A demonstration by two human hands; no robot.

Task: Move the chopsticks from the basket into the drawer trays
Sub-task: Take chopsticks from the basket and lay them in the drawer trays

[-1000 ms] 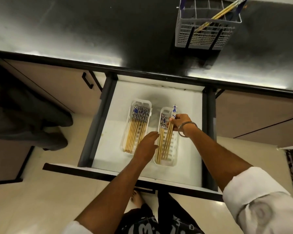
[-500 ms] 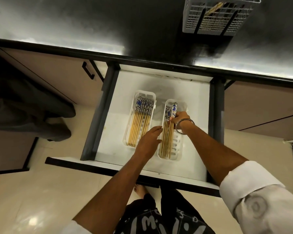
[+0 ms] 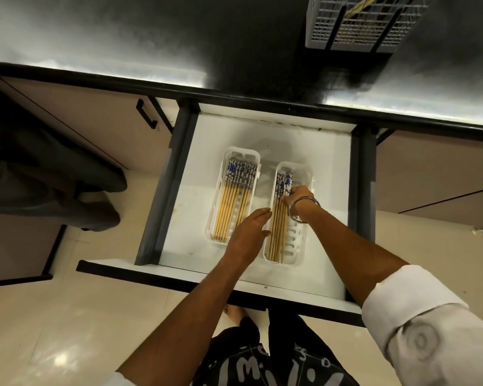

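We see our right hand (image 3: 297, 195) curled on the blue-topped bamboo chopsticks (image 3: 280, 218) lying in the right white slotted plastic tray (image 3: 297, 246) of the open white drawer (image 3: 326, 168); our left hand (image 3: 248, 232) rests flat and relaxed beside that tray.

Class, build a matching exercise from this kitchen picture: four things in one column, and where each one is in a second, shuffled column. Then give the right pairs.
Things:
1. basket
2. left tray
3. right tray
4. bangle

Places:
A. on the right wrist
B. on the dark countertop
C. in the drawer, under the right hand
D. in the drawer, beside the left hand

Pairs: 1-B, 2-D, 3-C, 4-A
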